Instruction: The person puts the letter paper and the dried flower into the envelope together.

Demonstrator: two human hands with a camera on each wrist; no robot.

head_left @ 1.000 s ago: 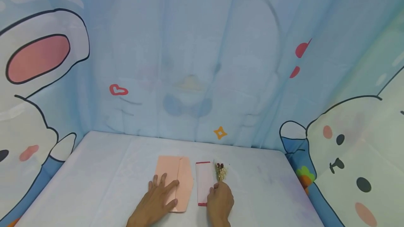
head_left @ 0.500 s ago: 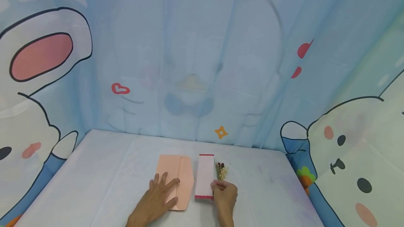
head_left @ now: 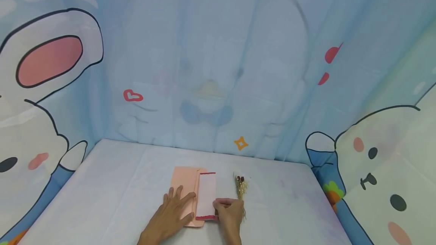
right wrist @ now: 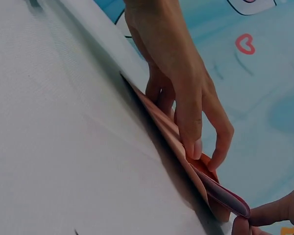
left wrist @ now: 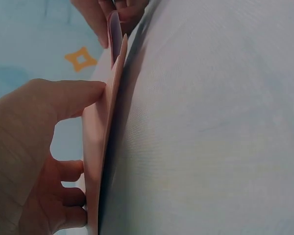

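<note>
My left hand (head_left: 168,214) lies spread on a peach paper envelope (head_left: 182,179), fingers and thumb resting on its face. From the right, my right hand (head_left: 231,214) pinches the edge of a folded pale card (head_left: 206,196) with red trim at its top and bottom. The card overlaps the envelope's right part in the head view. In the right wrist view, the card (right wrist: 223,196) slants in at the envelope's raised opening, beside the left thumb and index finger. The left wrist view shows the card's rounded fold (left wrist: 115,36) just above the envelope edge.
A small bunch of dried flowers (head_left: 241,186) lies right of the card, its stems partly behind the right hand. White cloth covers the table (head_left: 289,207). A blue curtain (head_left: 211,48) with cartoon figures hangs behind the table and along its sides.
The right hand has gone from near the dried flowers to gripping the card, and the card has moved left onto the envelope. The left hand stays spread on the envelope.
</note>
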